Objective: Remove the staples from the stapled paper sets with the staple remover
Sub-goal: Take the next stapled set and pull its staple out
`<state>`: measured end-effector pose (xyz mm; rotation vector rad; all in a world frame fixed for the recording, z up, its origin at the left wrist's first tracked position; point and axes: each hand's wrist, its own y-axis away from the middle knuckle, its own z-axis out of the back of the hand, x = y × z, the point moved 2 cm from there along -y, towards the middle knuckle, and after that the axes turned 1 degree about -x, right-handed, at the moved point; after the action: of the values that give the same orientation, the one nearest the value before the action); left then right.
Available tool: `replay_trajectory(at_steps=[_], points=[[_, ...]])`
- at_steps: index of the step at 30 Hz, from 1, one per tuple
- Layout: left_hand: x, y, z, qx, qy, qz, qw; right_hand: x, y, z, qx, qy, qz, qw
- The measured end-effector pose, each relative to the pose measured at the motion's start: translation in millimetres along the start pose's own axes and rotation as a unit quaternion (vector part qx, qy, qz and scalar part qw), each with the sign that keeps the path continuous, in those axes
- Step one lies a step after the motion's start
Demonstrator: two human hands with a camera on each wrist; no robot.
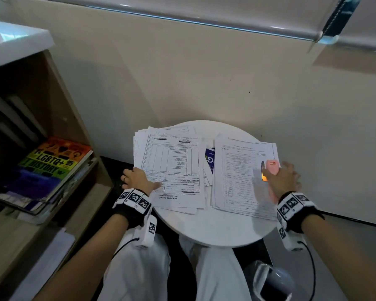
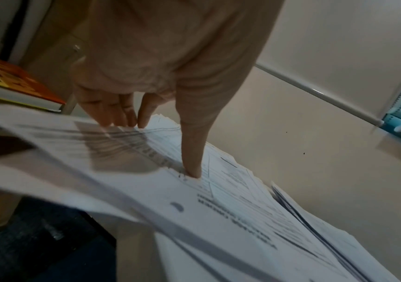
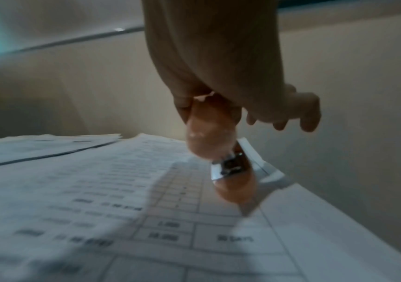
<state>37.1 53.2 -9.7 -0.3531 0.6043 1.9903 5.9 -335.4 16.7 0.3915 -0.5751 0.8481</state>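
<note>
Two piles of printed paper lie on a small round white table [image 1: 215, 229]. My left hand [image 1: 143, 179] holds the left pile [image 1: 174, 161] at its near-left edge. In the left wrist view its thumb [image 2: 192, 162] presses on top of the sheets [image 2: 218, 200], and the other fingers [image 2: 112, 112] reach behind the raised edge. My right hand [image 1: 271, 173] pinches a pink staple remover [image 1: 270, 169] between thumb and forefinger, just over the right pile [image 1: 237, 177]. The right wrist view shows the staple remover [image 3: 218, 152] with its metal part pointing down at the pile's [image 3: 122, 190] far right edge. No staple is visible.
A blue printed leaflet [image 1: 210, 159] pokes out between the piles. A wooden shelf unit with stacked books [image 1: 52, 161] stands close on the left. A plain wall runs right behind the table. A translucent container [image 1: 271, 281] sits on the floor by my right knee.
</note>
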Motion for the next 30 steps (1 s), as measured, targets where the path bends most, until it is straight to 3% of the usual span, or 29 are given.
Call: replay_trajectory(at_steps=[2,4,7,13,17,21,23,25,27,30], points=[[0.6,-3.2,1.1,0.014,0.013,0.004,1.0,7.1,20.2,-1.4,0.032,-0.051,0.041,0.997],[-1.2,-3.8,2.3,0.006,0.012,0.006,1.0,13.4,39.7,-7.6,0.112,-0.097,0.042,0.988],[-7.3,0.2,3.2,-0.021,0.0,-0.014,1.0,10.9,65.3,-22.0,0.21,-0.155,-0.042,0.964],[-5.7,0.8,7.9,-0.082,0.091,-0.091,0.988,4.3,76.2,-32.0,0.198,-0.233,-0.112,0.946],[3.6,6.7,16.7,-0.132,0.241,-0.197,0.941,5.6,77.2,-26.8,0.21,-0.247,-0.123,0.938],[16.8,11.9,29.8,-0.137,0.232,-0.306,0.913,4.5,78.3,-27.3,0.209,-0.251,-0.124,0.937],[19.7,11.9,36.1,-0.107,0.22,-0.324,0.914,4.7,78.1,-27.2,0.205,-0.244,-0.127,0.939],[18.2,15.2,43.2,-0.024,0.276,-0.333,0.901,5.0,78.3,-26.0,0.207,-0.237,-0.134,0.94],[14.2,23.9,51.8,0.061,0.355,-0.312,0.879,4.1,77.9,-24.2,0.208,-0.25,-0.143,0.935],[15.1,34.1,64.0,0.122,0.404,-0.277,0.863,2.5,79.4,-20.9,0.213,-0.28,-0.151,0.924]])
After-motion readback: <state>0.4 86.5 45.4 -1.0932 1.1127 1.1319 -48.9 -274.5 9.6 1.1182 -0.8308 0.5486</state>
